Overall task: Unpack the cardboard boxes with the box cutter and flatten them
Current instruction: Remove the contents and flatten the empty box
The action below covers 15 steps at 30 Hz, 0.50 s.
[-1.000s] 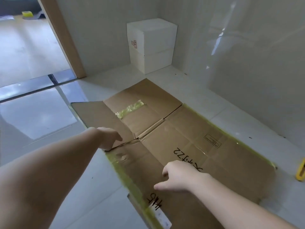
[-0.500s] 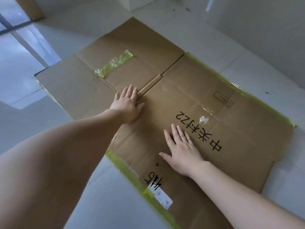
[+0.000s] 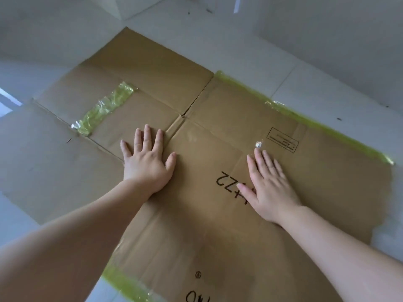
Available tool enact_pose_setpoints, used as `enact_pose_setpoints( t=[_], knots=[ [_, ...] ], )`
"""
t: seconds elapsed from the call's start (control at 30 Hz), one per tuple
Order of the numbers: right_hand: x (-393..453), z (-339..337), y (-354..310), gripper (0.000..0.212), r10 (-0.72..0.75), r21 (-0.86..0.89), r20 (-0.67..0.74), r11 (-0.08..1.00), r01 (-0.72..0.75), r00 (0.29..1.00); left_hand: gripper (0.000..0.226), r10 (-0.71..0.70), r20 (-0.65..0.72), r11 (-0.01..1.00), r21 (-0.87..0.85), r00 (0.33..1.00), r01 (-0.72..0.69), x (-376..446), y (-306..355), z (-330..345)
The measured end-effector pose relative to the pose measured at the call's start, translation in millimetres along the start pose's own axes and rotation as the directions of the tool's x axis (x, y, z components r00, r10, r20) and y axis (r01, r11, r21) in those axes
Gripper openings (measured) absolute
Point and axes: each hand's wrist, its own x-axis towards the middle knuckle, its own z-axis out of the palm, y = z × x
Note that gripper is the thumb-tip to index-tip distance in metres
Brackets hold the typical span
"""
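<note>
Nearest the camera, two bare forearms reached forward from the bottom corners of the view, over the near part of a flattened cardboard box point(image 3: 196, 225) that lay open on the pale tiled floor point(image 3: 327, 79). A strip of yellow-green tape point(image 3: 125, 284) ran along the box's near left edge, and black handwriting showed beside it at the bottom of the frame.

Further on, the left hand point(image 3: 147, 162) lay palm down on the cardboard, its fingers straight and slightly spread, the fingertips just beside a fold line where the flaps met. The right hand point(image 3: 270, 186) also lay flat on the panel, fingers straight and close together, covering part of black marker writing that read "22" upside down. Neither hand held anything.

Beyond the right hand's fingertips sat a small printed rectangular stamp point(image 3: 282, 139). Beyond the left hand, a crumpled length of the same tape point(image 3: 104, 107) crossed a flap. More tape edged the far right side of the box point(image 3: 305, 118). Past the cardboard, the floor met grey walls point(image 3: 54, 29).
</note>
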Motion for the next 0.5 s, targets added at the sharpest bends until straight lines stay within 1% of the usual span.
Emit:
enact_pose_setpoints(
  t=[0.07,0.13,0.2,0.3,0.33,0.37,0.4,0.47,0.5],
  knots=[
    [-6.1,6.5,-1.3,0.082,-0.026,-0.018,-0.004,1.0,0.026,1.0,0.078,0.065,0.015,0.998,0.017,0.998,-0.065,5.9,2.6,-2.3],
    [-5.6,9.4,-1.2,0.081,-0.023,0.004,-0.005,1.0,0.023,1.0,0.074,0.165,0.019,0.986,0.015,0.986,-0.165,34.1,13.9,-8.9],
    [-2.2,8.8,1.2,0.08,-0.029,0.003,-0.015,1.0,0.029,0.999,0.071,0.227,0.03,0.974,0.004,0.973,-0.228,67.1,33.3,-12.9],
    [5.1,10.3,6.9,0.079,-0.043,-0.026,-0.026,0.999,0.043,0.999,0.074,0.251,0.039,0.968,-0.002,0.967,-0.251,97.1,54.6,-12.9],
    [10.4,9.8,12.1,0.08,-0.02,-0.019,-0.033,1.0,0.019,0.999,0.075,0.248,0.033,0.969,0.001,0.968,-0.248,101.1,56.6,-10.8],
    [17.0,8.6,19.9,0.081,0.039,-0.002,-0.037,0.999,-0.04,0.999,0.076,0.247,0.025,0.969,0.005,0.969,-0.247,102.9,56.6,-8.3],
    [23.1,7.5,30.1,0.081,0.133,0.017,-0.043,0.991,-0.132,0.99,0.077,0.246,0.021,0.969,0.009,0.969,-0.246,103.3,55.5,-5.9],
    [31.2,3.7,53.6,0.084,0.325,0.041,-0.044,0.945,-0.323,0.945,0.078,0.243,0.011,0.97,0.01,0.97,-0.243,103.4,53.7,-3.8],
    [32.4,0.8,63.8,0.086,0.378,0.043,-0.023,0.925,-0.377,0.926,0.078,0.243,0.009,0.97,0.01,0.97,-0.243,103.5,53.7,-3.6]
  ],
)
